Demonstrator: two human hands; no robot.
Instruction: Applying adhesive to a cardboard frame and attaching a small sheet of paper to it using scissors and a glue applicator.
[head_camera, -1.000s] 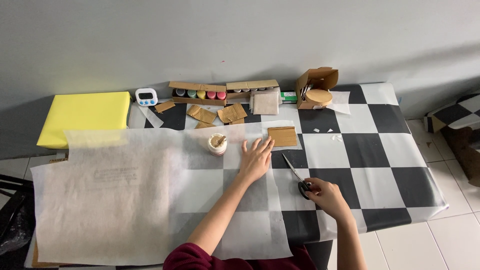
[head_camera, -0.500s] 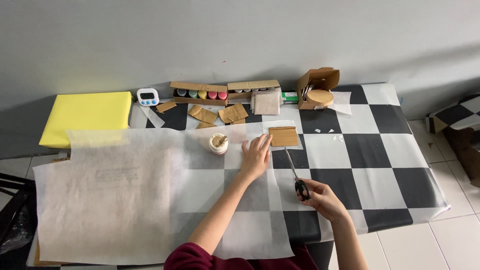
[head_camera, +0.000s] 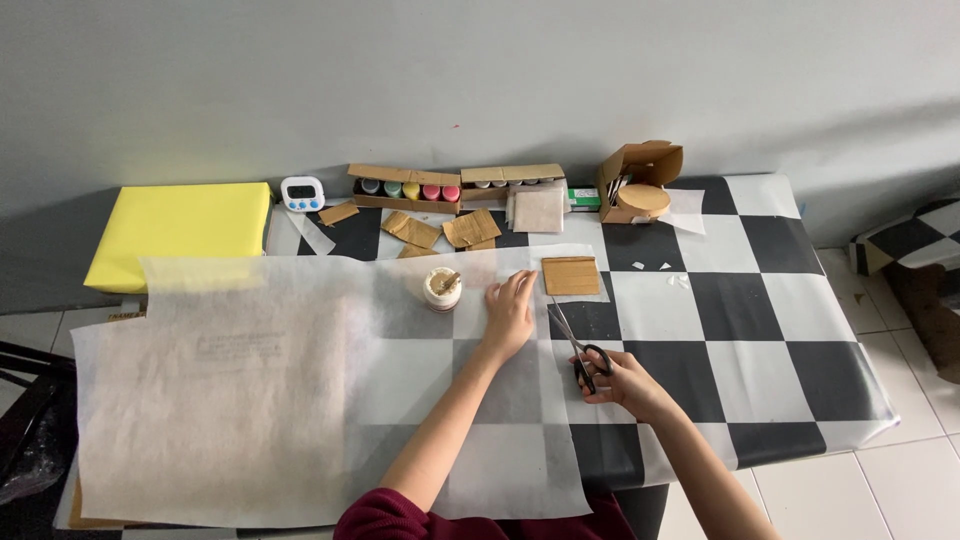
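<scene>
Looking down from the head camera, a large sheet of translucent white paper (head_camera: 300, 390) lies spread over the left and middle of a black-and-white checkered table (head_camera: 760, 330). The left hand (head_camera: 510, 312) lies flat on the paper near its right edge, fingers spread and palm down, gripping nothing and simply pressing the sheet against the table. The right hand (head_camera: 625, 380) is closed around the black handles of a pair of scissors (head_camera: 580, 350), fingers through the loops. The blades point away from the person along the right edge of the sheet, their tips close to a small brown cardboard rectangle (head_camera: 570, 275) that rests at the paper's far right corner.

Judging by how things lie, the cutting is partly under way: the blades sit about midway up the sheet's right side, and the stretch from there to the far edge looks uncut, though the thin paper makes the line of any cut hard to see. Whether the blades stand parted or together cannot be told at this size.

Just left of the flat hand a small white jar (head_camera: 442, 288) stands on the paper. Behind it, by the wall, are scattered cardboard scraps (head_camera: 440, 230), a long cardboard tray of coloured paint pots (head_camera: 405, 187), a small white timer (head_camera: 301, 192) and an open cardboard box (head_camera: 640, 180). A yellow pad (head_camera: 180, 230) lies at the far left.
</scene>
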